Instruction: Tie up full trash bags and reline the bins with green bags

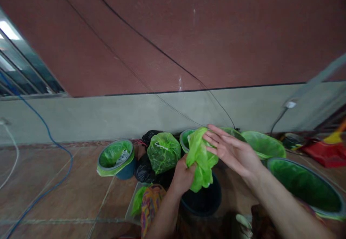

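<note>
My left hand [183, 176] is closed around a crumpled green plastic bag [200, 159], held up above a dark bin [201, 200] that has no liner showing. My right hand [232, 150] lies against the bag's right side with its fingers stretched out flat. A tied, full green bag [163, 152] sits just left of the held one, on top of black bags [144, 171].
Several bins lined with green bags stand along the wall: a small blue one [115, 159] at left, one behind the held bag [186, 138], two at right [263, 144] [306, 185]. A blue cable [51, 141] and a white cable [13, 159] trail over the tiled floor. Red and yellow objects [325, 147] lie far right.
</note>
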Demonstrator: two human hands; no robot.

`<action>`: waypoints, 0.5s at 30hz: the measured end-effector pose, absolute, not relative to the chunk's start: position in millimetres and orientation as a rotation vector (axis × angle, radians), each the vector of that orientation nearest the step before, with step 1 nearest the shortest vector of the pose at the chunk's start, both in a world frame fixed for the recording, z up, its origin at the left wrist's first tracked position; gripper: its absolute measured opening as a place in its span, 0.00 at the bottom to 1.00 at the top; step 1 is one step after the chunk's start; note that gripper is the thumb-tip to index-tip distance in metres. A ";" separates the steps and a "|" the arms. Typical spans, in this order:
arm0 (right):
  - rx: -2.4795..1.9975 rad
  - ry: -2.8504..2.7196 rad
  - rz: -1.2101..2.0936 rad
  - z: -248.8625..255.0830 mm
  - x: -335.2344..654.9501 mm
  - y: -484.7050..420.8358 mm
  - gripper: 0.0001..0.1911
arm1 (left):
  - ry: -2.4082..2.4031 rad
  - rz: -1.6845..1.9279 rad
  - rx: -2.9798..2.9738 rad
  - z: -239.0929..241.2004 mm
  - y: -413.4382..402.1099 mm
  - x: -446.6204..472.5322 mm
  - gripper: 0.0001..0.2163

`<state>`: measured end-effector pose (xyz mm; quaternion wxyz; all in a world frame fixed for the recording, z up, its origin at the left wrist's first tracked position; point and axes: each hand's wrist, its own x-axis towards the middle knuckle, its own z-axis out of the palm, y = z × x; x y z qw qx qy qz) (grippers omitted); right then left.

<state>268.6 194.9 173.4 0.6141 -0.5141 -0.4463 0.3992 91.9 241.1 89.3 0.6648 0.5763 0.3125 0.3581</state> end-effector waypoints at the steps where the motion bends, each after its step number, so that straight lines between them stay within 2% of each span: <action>1: -1.189 -1.033 0.883 174.2 271.9 185.4 0.26 | 0.745 0.802 1.169 84.3 237.1 97.0 0.17; 5: -1.340 -1.048 0.700 159.7 287.2 146.3 0.30 | 0.900 0.815 0.800 79.4 229.3 94.0 0.17; 11: -1.441 -1.046 0.861 113.9 269.0 119.5 0.41 | 0.914 0.818 0.800 97.7 216.9 83.0 0.21; 13: -1.483 -0.948 0.910 101.0 254.3 122.9 0.39 | 0.910 0.821 0.818 99.3 210.4 85.5 0.21; 15: -1.526 -0.939 0.910 90.3 242.8 127.7 0.32 | 0.905 0.810 0.864 98.4 204.0 89.0 0.18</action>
